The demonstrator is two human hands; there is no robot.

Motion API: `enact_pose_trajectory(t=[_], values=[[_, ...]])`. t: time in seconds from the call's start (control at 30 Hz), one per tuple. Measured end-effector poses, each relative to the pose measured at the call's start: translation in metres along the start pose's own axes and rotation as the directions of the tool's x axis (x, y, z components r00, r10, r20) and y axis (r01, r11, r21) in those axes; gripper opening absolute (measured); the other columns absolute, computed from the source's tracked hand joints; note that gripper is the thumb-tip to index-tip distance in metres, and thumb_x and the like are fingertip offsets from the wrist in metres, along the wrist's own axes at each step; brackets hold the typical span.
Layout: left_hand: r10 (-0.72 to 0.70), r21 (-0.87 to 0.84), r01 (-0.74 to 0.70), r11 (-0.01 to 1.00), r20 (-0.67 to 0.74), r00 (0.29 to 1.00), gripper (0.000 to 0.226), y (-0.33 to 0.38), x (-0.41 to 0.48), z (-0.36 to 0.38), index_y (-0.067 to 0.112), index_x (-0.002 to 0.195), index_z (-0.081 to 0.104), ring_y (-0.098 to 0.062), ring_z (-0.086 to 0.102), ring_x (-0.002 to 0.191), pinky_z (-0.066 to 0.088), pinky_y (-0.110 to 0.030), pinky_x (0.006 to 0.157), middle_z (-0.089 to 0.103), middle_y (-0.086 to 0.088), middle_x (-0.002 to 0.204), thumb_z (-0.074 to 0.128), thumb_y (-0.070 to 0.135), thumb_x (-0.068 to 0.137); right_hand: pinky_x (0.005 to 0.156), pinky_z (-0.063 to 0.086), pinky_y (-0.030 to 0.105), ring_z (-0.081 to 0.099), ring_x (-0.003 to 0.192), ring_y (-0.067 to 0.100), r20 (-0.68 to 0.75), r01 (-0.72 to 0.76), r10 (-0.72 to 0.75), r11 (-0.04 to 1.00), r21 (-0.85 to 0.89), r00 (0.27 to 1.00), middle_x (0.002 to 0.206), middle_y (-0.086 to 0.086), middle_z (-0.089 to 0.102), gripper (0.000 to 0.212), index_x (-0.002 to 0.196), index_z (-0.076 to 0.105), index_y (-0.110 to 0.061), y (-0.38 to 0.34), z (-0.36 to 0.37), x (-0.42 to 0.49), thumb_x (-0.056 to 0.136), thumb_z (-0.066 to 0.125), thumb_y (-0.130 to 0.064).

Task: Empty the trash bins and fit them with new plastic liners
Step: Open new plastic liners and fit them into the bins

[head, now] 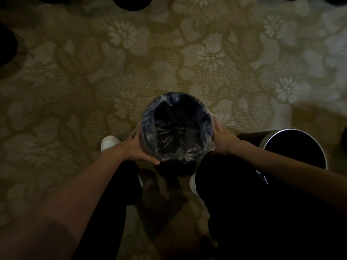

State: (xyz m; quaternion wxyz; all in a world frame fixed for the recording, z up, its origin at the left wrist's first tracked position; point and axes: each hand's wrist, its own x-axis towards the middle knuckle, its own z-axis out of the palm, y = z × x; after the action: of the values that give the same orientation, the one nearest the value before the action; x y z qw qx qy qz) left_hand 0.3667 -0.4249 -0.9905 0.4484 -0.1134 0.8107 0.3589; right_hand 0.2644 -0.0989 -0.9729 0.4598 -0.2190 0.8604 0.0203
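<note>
Lined bin (148, 119) between both hands, on flowered carpet (187, 53).

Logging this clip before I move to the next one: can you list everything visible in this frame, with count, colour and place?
small bin: one, dark, centre of view, held between both hands
plastic liner: one, clear, folded over the small bin's rim and lining its inside
large bin: one, dark with a pale rim, at the right, beside the person's right leg; no liner can be made out on it
carpet: one, olive-tan with pale flower pattern, covers the floor
dark round shapes: several, black, along the top and left edges; too cut off to identify
shoes: two, white, partly hidden by the legs
legs: two, in black trousers, lower centre
left hand: on the small bin's left side
right hand: on the small bin's right side
</note>
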Motion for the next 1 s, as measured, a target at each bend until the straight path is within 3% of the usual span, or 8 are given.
enact_pose_trajectory(t=[0.2,0.3,0.37,0.43,0.53,0.63,0.73,1.0], values=[[0.053,-0.037,-0.058,0.998,-0.14,0.989,0.106,0.009,0.011,-0.006,0.019,0.155,0.007,-0.034,0.046,0.13,0.042,-0.047,0.106,0.039,-0.018,0.149,0.076,0.024,0.075,0.091,0.049,0.04,0.052,0.125,0.036,-0.383,0.088,0.003,0.972,0.219,0.924,0.154,0.013,0.034,0.064,0.153,0.028,-0.016,0.006,-0.015,0.005,0.095,0.052,-0.005],[-0.048,-0.139,0.011,0.99,-0.268,0.962,0.047,0.014,0.011,-0.013,0.012,0.137,0.043,-0.036,0.063,0.103,0.053,-0.048,0.09,0.062,-0.02,0.119,0.055,0.011,0.092,0.067,0.04,0.032,0.062,0.091,0.031,-0.688,0.091,0.206,0.925,0.369,0.695,0.102,0.008,0.062,0.027,0.115,0.057,-0.009,-0.001,-0.035,-0.011,0.091,0.046,-0.002],[-0.176,-0.414,0.045,0.909,-0.286,0.942,0.018,0.024,0.008,-0.019,0.006,0.108,0.057,-0.033,0.064,0.08,0.057,-0.046,0.077,0.063,-0.018,0.094,0.043,0.012,0.099,0.061,0.038,0.031,0.059,0.077,0.026,-0.8,0.246,0.091,0.925,0.288,0.594,0.084,0.0,0.06,0.017,0.1,0.06,-0.011,-0.017,-0.056,-0.026,0.089,0.047,-0.011],[-0.291,-0.67,0.101,0.736,-0.178,0.94,0.026,0.034,0.004,-0.025,0.01,0.093,0.06,-0.033,0.062,0.085,0.056,-0.05,0.083,0.061,-0.016,0.097,0.041,0.028,0.101,0.062,0.047,0.034,0.063,0.076,0.024,-0.689,0.329,-0.178,0.94,0.093,0.703,0.084,0.001,0.065,0.021,0.102,0.062,-0.018,-0.043,-0.071,-0.028,0.088,0.047,-0.022],[-0.246,-0.682,0.163,0.713,-0.026,0.969,0.047,0.042,-0.002,-0.028,0.026,0.124,0.05,-0.023,0.058,0.099,0.059,-0.036,0.066,0.057,0.005,0.111,0.055,0.059,0.09,0.083,0.054,0.039,0.065,0.099,0.029,-0.032,0.268,-0.271,0.96,-0.081,0.962,0.108,0.007,0.069,0.027,0.116,0.064,-0.019,-0.085,-0.063,-0.002,0.093,0.055,-0.03],[-0.167,-0.61,0.118,0.783,-0.023,0.986,0.052,0.039,-0.002,-0.019,0.032,0.127,0.041,-0.019,0.063,0.093,0.058,-0.029,0.055,0.061,0.006,0.108,0.072,0.031,0.086,0.091,0.049,0.037,0.058,0.114,0.031,0.398,0.243,-0.118,0.929,-0.28,0.91,0.133,0.01,0.058,0.039,0.132,0.057,-0.013,-0.106,-0.036,0.036,0.098,0.053,-0.031],[-0.121,-0.638,0.082,0.765,-0.017,0.993,0.061,0.037,0.003,-0.006,0.029,0.137,0.038,-0.026,0.067,0.093,0.061,-0.038,0.067,0.065,-0.005,0.113,0.062,0.004,0.087,0.085,0.047,0.036,0.056,0.105,0.03,0.475,0.21,0.022,0.878,-0.43,0.88,0.139,0.012,0.052,0.045,0.138,0.05,-0.008,-0.103,-0.006,0.071,0.101,0.044,-0.033],[-0.125,-0.648,0.112,0.754,0.026,0.992,0.066,0.029,0.006,-0.008,0.031,0.145,0.027,-0.021,0.069,0.078,0.059,-0.032,0.056,0.062,0.001,0.104,0.057,0.007,0.091,0.101,0.045,0.051,0.038,0.136,0.04,0.345,0.124,0.058,0.867,-0.483,0.937,0.162,0.011,0.015,0.072,0.154,0.025,-0.017,-0.097,0.026,0.127,0.094,0.052,-0.046]])
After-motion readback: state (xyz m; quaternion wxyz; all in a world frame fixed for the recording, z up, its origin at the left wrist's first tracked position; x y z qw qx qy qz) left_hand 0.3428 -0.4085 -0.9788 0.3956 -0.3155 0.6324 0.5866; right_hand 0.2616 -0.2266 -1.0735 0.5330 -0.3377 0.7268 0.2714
